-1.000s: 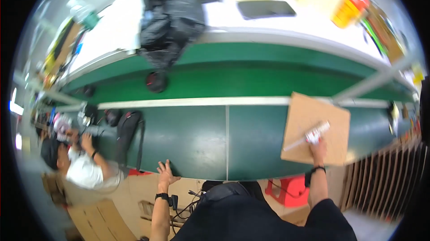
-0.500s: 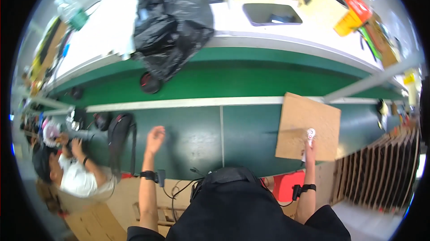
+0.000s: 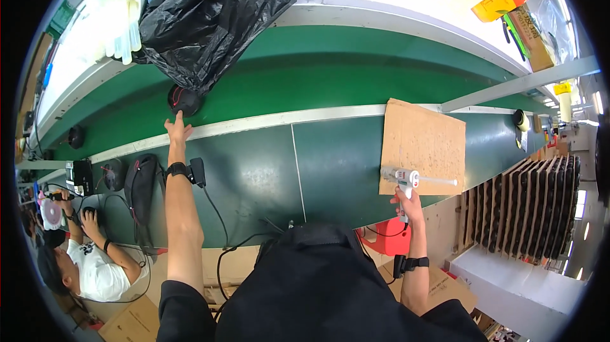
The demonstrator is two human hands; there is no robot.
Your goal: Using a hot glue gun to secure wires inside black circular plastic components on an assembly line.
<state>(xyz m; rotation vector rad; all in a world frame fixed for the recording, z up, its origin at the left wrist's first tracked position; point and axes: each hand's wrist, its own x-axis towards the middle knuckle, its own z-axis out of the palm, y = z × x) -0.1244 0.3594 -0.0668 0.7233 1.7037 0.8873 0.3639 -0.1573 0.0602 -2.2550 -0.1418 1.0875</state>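
Note:
My left hand (image 3: 177,130) stretches far forward over the green bench (image 3: 254,177), fingers apart, its tips almost at a small round black part (image 3: 183,99) lying on the conveyor belt (image 3: 330,81). My right hand (image 3: 406,201) grips a white glue gun (image 3: 406,179), whose long nozzle lies across the lower edge of a brown cardboard sheet (image 3: 424,142) on the bench's right side. A black band with a cable sits on my left wrist.
A large black plastic bag (image 3: 210,15) lies on the belt beyond the round part. Another black round part (image 3: 76,136) sits further left. A person (image 3: 89,259) sits at lower left. Stacked cardboard dividers (image 3: 527,208) stand at right, a red stool (image 3: 384,240) below.
My left arm has risen from below the bench edge and reached forward across it to the belt. My right hand with the glue gun has stayed at the cardboard sheet.

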